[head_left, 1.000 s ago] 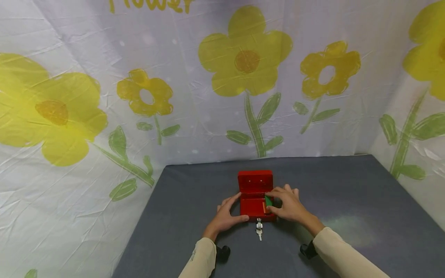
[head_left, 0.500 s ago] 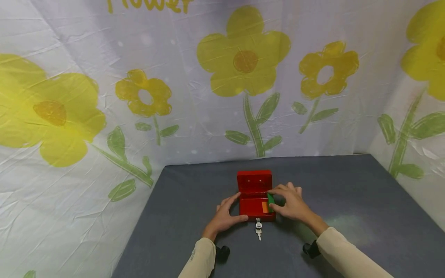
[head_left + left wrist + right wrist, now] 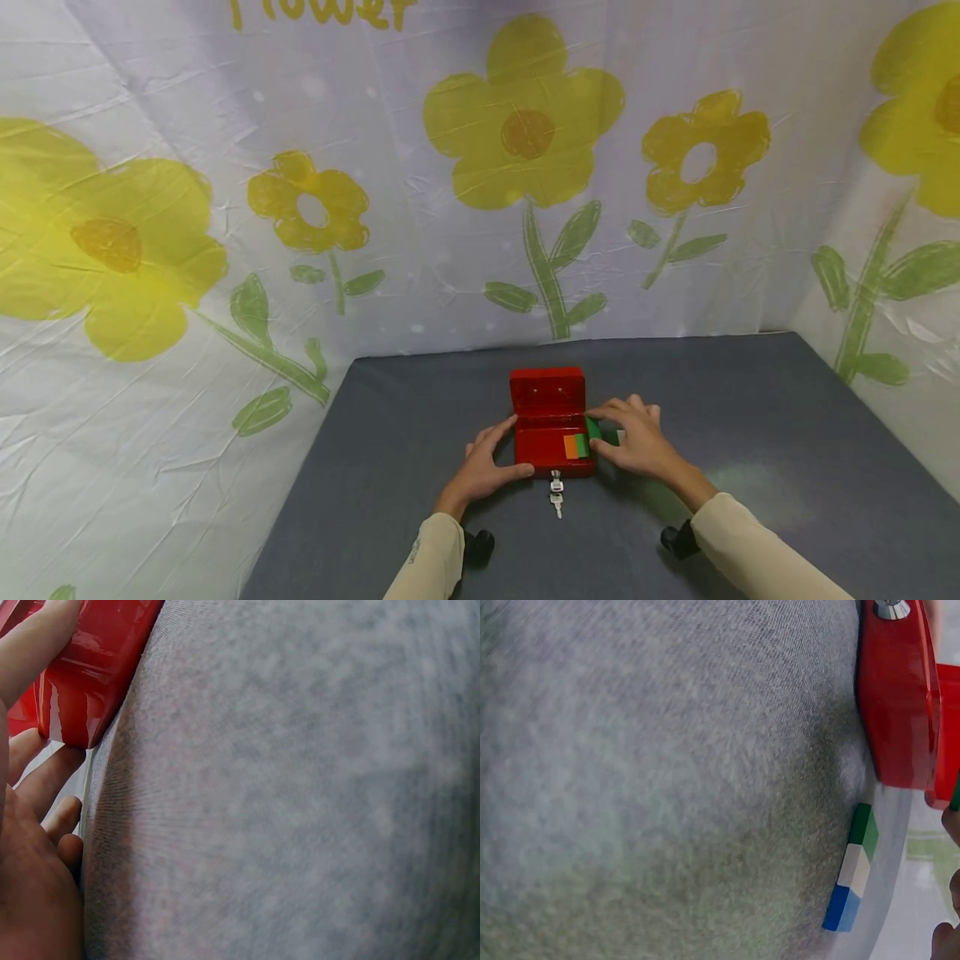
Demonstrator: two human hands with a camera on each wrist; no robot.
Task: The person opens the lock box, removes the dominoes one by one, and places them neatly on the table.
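A small red cash box [image 3: 551, 448] stands on the dark table with its lid [image 3: 548, 392] raised. Against its left side rests my left hand [image 3: 483, 473]: thumb at the front corner, index fingertip near the hinge, the box between them. An orange block [image 3: 571, 447] and a green block [image 3: 582, 446] lie side by side inside, at the right. My right hand [image 3: 636, 439] pinches another green block [image 3: 593, 427] at the box's right edge, thumb and index finger around it. Only a sliver of this held block [image 3: 955, 793] shows in the right wrist view.
Green, white and blue blocks [image 3: 853, 868] form a row on the table right of the box, mostly hidden behind my right hand in the head view. Keys [image 3: 557, 493] hang from the box's front lock. Behind the table [image 3: 712, 400] hangs a flower-printed cloth [image 3: 420, 275].
My right hand has moved right with its green block, from over the inside of the box to the right edge. The green block beside the orange one now shows clearly. My left hand keeps its place.
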